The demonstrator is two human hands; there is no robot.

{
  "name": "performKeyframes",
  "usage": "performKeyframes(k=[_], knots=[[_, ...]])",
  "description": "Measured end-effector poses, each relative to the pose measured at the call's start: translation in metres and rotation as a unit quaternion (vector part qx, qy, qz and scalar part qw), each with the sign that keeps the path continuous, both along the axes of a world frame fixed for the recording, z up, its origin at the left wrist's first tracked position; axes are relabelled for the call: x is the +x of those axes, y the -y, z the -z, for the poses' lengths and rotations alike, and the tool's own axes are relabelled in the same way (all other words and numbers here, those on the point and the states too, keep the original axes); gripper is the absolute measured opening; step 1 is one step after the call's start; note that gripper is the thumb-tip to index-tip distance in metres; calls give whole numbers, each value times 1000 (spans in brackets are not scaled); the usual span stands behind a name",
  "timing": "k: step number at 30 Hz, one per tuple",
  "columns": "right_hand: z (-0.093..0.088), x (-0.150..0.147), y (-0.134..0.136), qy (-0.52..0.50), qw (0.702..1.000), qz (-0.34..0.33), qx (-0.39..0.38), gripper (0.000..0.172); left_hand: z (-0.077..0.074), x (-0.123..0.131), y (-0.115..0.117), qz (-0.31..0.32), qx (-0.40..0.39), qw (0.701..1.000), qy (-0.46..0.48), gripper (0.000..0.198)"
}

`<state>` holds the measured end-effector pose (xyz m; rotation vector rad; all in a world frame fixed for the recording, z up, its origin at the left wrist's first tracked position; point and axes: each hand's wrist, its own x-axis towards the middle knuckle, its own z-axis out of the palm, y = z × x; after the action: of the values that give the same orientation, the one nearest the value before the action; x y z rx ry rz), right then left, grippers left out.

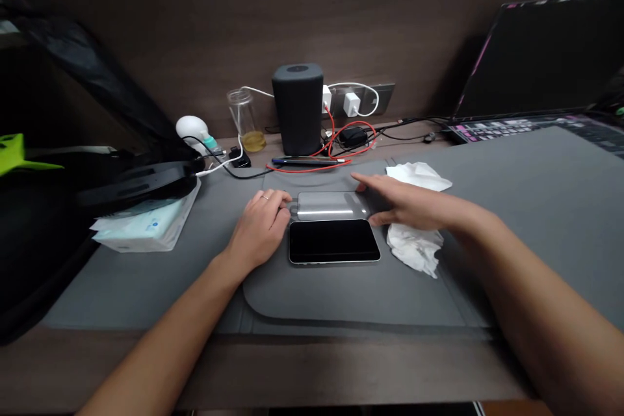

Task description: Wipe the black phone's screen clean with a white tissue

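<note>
Currently my hands are apart, one at each short end of the sheet (329, 205), which lies flat on the mat (341, 296) just behind the phone (334, 240). My left hand (260, 224) curls against the end behind the phone's left corner. My right hand (404, 205) stretches its fingers across the opposite end. Whether either hand actually pinches the sheet, I cannot tell. Recommended handling: contact the edges only, hold both ends level, and align the long edge parallel to the phone. A crumpled tissue (414, 248) lies just right of the phone; it should not touch the sheet.
</note>
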<state>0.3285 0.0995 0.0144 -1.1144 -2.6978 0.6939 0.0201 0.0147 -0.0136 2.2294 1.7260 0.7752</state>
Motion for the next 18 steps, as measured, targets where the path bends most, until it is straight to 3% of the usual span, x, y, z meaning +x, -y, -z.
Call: performKeyframes(k=[7, 11, 15, 18], knots=[[-15, -15, -10, 65, 997, -3, -29, 92, -4, 3, 6, 35, -3, 998, -59, 37], [-20, -16, -6, 81, 996, -10, -23, 63, -5, 6, 8, 29, -7, 998, -57, 49], [-18, -13, -1, -24, 999, -26, -1, 46, -8, 11, 7, 1, 2, 998, -64, 54], [-15, -20, 9, -115, 992, -34, -43, 26, -9, 11, 7, -3, 0, 999, -50, 53]])
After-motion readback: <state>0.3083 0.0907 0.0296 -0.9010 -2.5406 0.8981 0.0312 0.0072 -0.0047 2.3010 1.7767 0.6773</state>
